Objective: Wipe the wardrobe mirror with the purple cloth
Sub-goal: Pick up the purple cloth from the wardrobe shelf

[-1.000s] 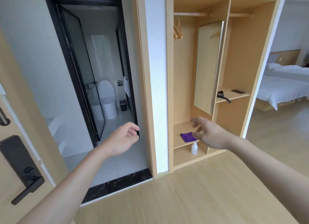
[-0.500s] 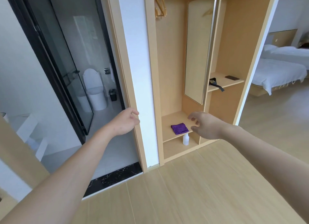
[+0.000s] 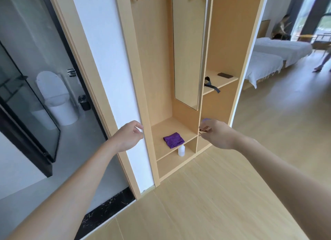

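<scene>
The purple cloth (image 3: pixel 173 139) lies crumpled on the low shelf (image 3: pixel 161 132) of the open wooden wardrobe. Above it hangs the tall narrow mirror (image 3: pixel 188 48), fixed to the divider panel and seen edge-on. My right hand (image 3: pixel 215 134) hovers to the right of the cloth in front of the divider, fingers loosely curled and holding nothing. My left hand (image 3: pixel 128 136) floats in front of the wardrobe's left frame, fingers relaxed and empty. Neither hand touches the cloth.
A small white bottle (image 3: pixel 181 150) stands in the compartment under the shelf. A black strap (image 3: pixel 211 84) and a dark flat object (image 3: pixel 225 75) lie on the right shelf. A glass bathroom door (image 3: pixel 26 96) is to the left, beds (image 3: pixel 279 55) to the right.
I have come closer to the wardrobe, so it fills more of the view. Both hands have moved forward; the right hand now sits right of the cloth instead of over it.
</scene>
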